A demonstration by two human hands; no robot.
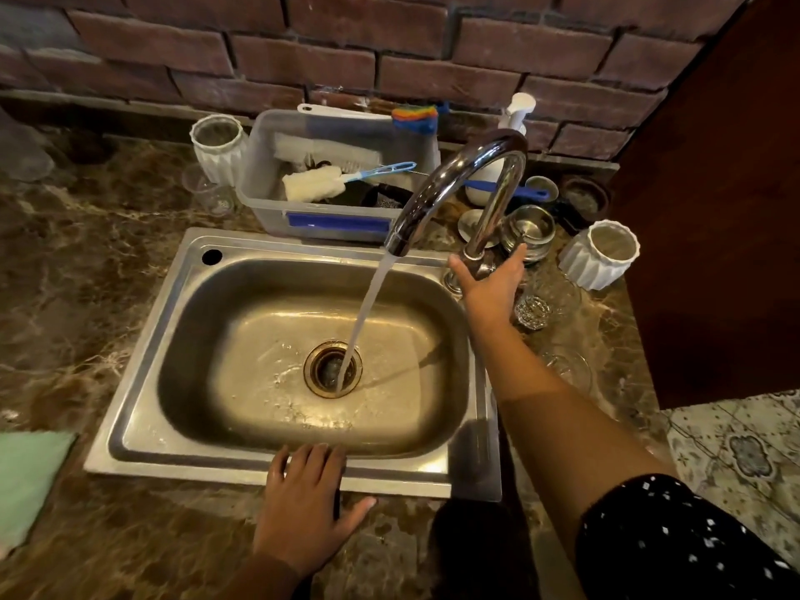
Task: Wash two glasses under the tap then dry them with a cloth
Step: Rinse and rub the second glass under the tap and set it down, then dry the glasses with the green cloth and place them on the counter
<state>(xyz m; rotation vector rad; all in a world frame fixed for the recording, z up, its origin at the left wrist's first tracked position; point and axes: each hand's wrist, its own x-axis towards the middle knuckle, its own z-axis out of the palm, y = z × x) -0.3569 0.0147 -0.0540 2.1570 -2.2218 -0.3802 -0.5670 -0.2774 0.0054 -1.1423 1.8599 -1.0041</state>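
Looking down from the head view, the tap [459, 188] is open and a steady stream of water [368, 305] falls into the drain [332, 369] of the sink [143, 352].

Right hand [489, 283]: grip released, fingers straight and spread at the base of the tap. Contact with the lever cannot be confirmed. It holds no glass.

Left hand [303, 504]: grip released, palm flat on the front rim of the sink.

Task items: one clear glass [534, 307] stands on the desk [108, 275] just beside the right hand, at the right of the sink. A second glass [567, 370] sits near the right forearm, with only its rim faintly visible. A green cloth [26, 478] lies on the desk at the far left, well apart from both glasses.

Step in hand, by judgement: water flow set, washing not yet begun. The next move calls for the right hand to shift to the nearest glass, grasp its wall and carry it under the stream.
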